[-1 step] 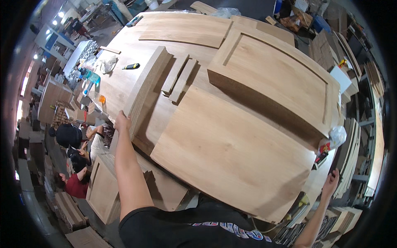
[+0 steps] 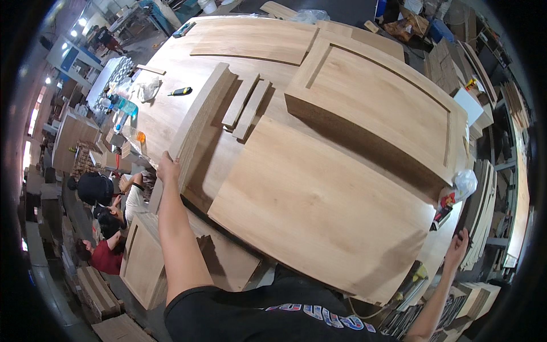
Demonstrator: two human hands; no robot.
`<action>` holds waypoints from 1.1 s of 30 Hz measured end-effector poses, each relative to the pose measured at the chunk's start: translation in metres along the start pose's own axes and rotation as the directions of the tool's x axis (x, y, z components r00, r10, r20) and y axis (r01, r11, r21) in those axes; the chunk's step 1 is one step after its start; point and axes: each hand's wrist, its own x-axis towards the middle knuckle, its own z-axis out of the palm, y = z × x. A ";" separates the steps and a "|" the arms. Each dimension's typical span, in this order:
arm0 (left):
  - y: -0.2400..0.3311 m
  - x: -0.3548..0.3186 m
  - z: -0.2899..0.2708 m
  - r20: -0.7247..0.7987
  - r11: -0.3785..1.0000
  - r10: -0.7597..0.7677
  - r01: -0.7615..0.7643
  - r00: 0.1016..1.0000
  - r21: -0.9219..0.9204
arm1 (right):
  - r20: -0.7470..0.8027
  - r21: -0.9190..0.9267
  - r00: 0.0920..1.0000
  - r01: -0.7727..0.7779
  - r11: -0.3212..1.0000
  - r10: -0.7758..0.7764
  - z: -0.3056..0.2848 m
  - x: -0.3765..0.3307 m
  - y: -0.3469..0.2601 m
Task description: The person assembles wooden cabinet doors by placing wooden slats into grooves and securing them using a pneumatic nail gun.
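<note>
My left hand (image 2: 167, 167) is closed around the near part of a long, thick wooden rail (image 2: 204, 108), which reaches away across the worktable (image 2: 162, 71). Two short wood strips (image 2: 248, 110) lie side by side to the right of that rail. In front of me a large flat wooden panel (image 2: 319, 205) rests on the table. Behind it stands a deep framed wooden panel (image 2: 382, 97). Off to the right, my right hand (image 2: 457, 249) hangs beyond the table's right edge with fingers apart, near upright stacked boards (image 2: 481, 214); no object shows in it.
A black-and-yellow hand tool (image 2: 180, 91), a crumpled plastic bag (image 2: 148, 89) and a blue bottle (image 2: 126, 106) lie at the far left. Another thin board (image 2: 256, 40) lies at the back. People work at the left, one in a red shirt (image 2: 107, 256), beside a framed wooden piece (image 2: 142, 262).
</note>
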 end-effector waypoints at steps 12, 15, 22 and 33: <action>0.094 -0.163 -0.097 -0.323 0.384 0.860 -0.918 0.396 -0.103 | 0.109 -0.071 0.704 0.709 0.701 -0.702 0.024 -0.033 -0.315; 0.131 -0.214 -0.085 -0.295 0.185 0.933 -0.978 0.205 -0.096 | 0.334 -0.198 0.650 0.756 0.624 -0.682 0.039 -0.061 -0.350; 0.226 -0.266 -0.033 -0.301 0.021 0.951 -0.987 0.070 -0.161 | 0.681 -0.174 0.719 0.344 0.922 -0.140 0.077 -0.067 -0.292; 0.308 -0.272 0.014 -0.172 -0.088 0.983 -0.985 -0.062 -0.148 | 0.182 -0.220 0.820 0.572 0.790 -0.543 0.162 -0.056 -0.156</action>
